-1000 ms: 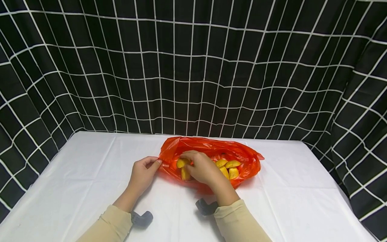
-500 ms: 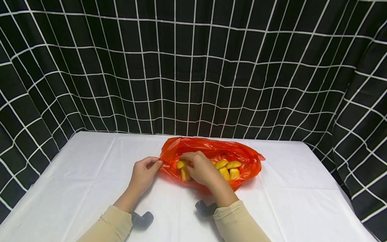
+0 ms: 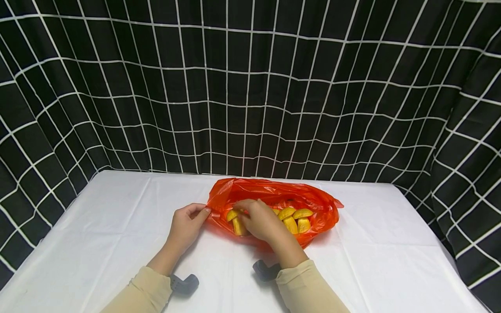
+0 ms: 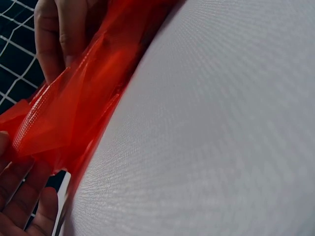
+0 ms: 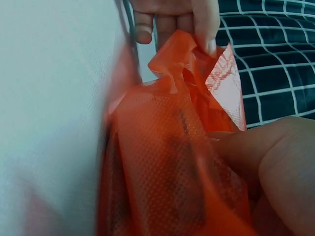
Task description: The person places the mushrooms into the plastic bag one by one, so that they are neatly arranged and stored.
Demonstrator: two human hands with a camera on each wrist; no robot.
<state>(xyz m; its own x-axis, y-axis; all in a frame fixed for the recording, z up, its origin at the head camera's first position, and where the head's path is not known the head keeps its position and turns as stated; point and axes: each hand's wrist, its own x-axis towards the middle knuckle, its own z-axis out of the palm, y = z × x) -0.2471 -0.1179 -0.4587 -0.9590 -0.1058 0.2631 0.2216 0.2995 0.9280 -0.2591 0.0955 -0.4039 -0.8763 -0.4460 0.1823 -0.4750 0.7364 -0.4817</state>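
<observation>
A thin red plastic bag (image 3: 223, 193) lies on the table with its mouth spread, several yellow mushrooms (image 3: 290, 224) inside. My left hand (image 3: 187, 224) pinches the bag's left edge between thumb and index finger; its other fingers lie loose in the left wrist view (image 4: 29, 199). My right hand (image 3: 261, 219) reaches into the bag, its fingers at a yellow mushroom (image 3: 238, 226) near the left end, which it appears to hold by the cap. The fingertips are partly hidden. In the right wrist view, the bag's film (image 5: 162, 147) covers the mushrooms.
A white cloth (image 3: 117, 234) covers the table. Behind and at both sides hangs a black curtain (image 3: 235, 87) with white grid lines. Grey curved wrist mounts (image 3: 185, 284) stick out from both wrists.
The mushroom at my right fingers has tilted and shifted slightly left. My right hand has barely moved; my left hand keeps its pinch on the bag's edge.
</observation>
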